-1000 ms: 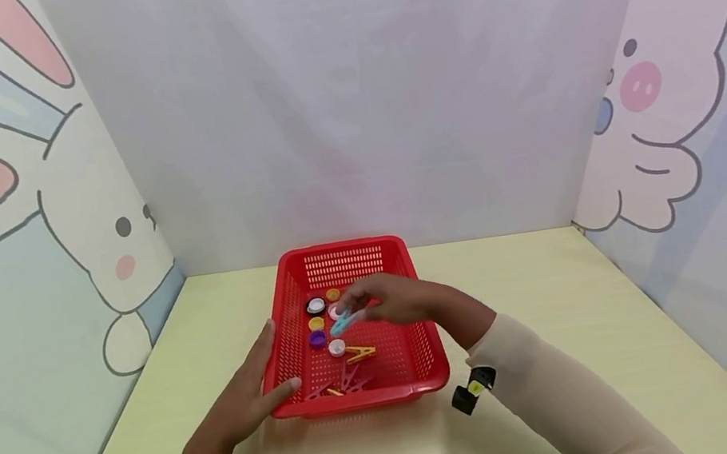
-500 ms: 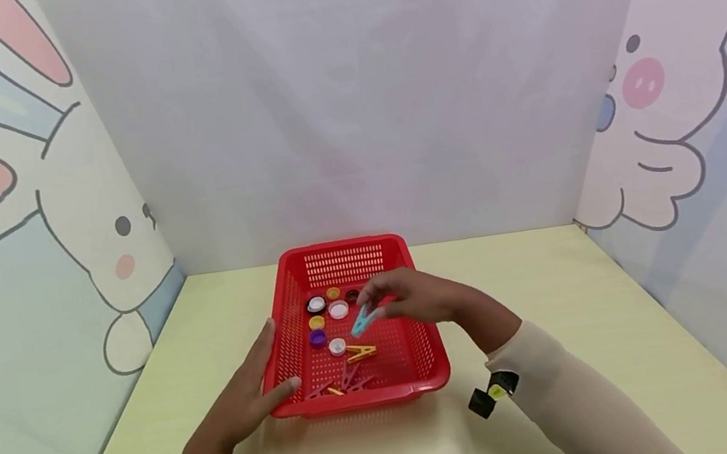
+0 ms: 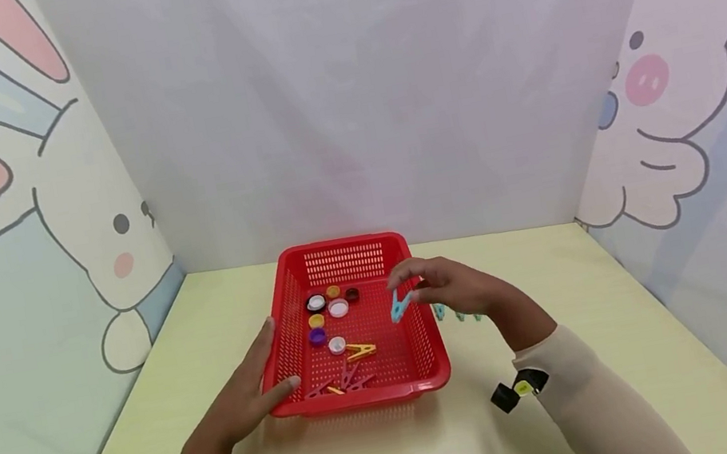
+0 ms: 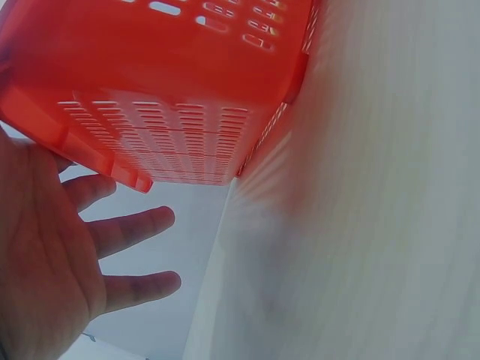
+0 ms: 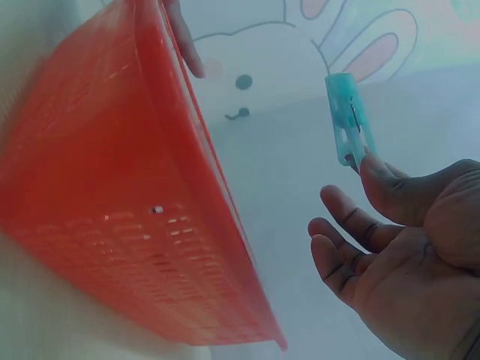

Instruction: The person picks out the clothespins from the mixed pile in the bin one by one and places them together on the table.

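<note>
Pinched between the thumb and finger of my right hand [image 3: 450, 285] is a light blue clothespin [image 3: 398, 307], held above the right side of the red basket [image 3: 379, 396]. The right wrist view shows this clothespin [image 5: 349, 120] at the thumb tip, the other fingers loosely bent. My left hand [image 3: 240, 399] rests at the basket's left rim, thumb over the edge. Its fingers look straight and spread in the left wrist view. Inside the basket lie a yellow clothespin [image 3: 361, 351], several dark pink clothespins [image 3: 348, 376] and several bottle caps, among them a purple cap [image 3: 317, 336].
On the table [image 3: 567, 305] right of the basket, a few light blue clothespins [image 3: 440, 312] lie in a row, partly behind my right hand. A white curtain [image 3: 348, 100] closes off the back. Panels with cartoon animals stand on both sides.
My right hand has moved rightward with the light blue clothespin, from over the caps to the basket's right side. Light blue clothespins on the table now show beneath it. The left hand stays put.
</note>
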The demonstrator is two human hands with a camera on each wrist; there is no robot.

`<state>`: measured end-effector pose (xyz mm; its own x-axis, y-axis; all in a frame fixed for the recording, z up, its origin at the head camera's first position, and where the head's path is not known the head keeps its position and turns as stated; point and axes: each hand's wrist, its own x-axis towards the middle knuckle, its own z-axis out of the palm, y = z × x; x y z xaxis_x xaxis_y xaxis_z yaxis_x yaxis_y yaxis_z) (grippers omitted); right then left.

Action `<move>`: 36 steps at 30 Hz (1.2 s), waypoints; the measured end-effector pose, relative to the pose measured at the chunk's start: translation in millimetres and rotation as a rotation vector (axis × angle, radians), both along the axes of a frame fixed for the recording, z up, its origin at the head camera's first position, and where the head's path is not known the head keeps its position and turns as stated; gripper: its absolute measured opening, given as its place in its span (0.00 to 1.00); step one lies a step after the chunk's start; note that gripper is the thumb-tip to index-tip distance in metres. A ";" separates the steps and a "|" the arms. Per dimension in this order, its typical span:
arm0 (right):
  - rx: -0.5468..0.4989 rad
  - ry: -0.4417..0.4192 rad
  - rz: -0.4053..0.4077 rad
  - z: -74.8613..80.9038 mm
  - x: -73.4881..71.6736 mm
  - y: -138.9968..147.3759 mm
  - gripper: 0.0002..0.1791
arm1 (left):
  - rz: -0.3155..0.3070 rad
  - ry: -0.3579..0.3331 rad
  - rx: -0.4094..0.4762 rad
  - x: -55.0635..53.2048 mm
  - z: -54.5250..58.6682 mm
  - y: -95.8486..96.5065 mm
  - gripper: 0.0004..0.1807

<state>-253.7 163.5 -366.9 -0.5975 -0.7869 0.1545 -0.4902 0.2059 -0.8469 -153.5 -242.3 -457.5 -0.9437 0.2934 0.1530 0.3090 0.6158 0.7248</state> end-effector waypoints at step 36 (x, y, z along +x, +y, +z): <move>0.028 -0.113 -0.134 -77.0 -32.9 93.0 0.17 | -0.017 -0.008 0.037 -0.5 -1.5 -0.8 0.65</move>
